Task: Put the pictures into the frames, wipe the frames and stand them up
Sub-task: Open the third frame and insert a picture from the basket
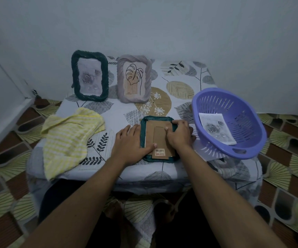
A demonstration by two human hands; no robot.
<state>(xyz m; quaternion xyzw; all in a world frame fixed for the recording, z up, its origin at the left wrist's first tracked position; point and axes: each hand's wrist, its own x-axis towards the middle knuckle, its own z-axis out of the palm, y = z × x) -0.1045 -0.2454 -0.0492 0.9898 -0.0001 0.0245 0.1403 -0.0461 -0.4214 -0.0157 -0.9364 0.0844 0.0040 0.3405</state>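
A dark green frame (146,120) lies face down near the table's front edge, its brown cardboard back (159,136) with a barcode sticker facing up. My left hand (130,140) lies flat over the frame's left side, thumb on the cardboard. My right hand (179,134) grips the frame's right edge, thumb on the backing. At the back stand a dark green frame (89,76) with a rose picture and a grey frame (134,78) with a leaf drawing. A loose rose picture (216,127) lies in the purple basket (248,140).
A yellow striped cloth (67,140) is crumpled on the table's left side. The small table wears a leaf-print cover (178,81) and stands in a corner between pale walls. Patterned floor tiles surround it.
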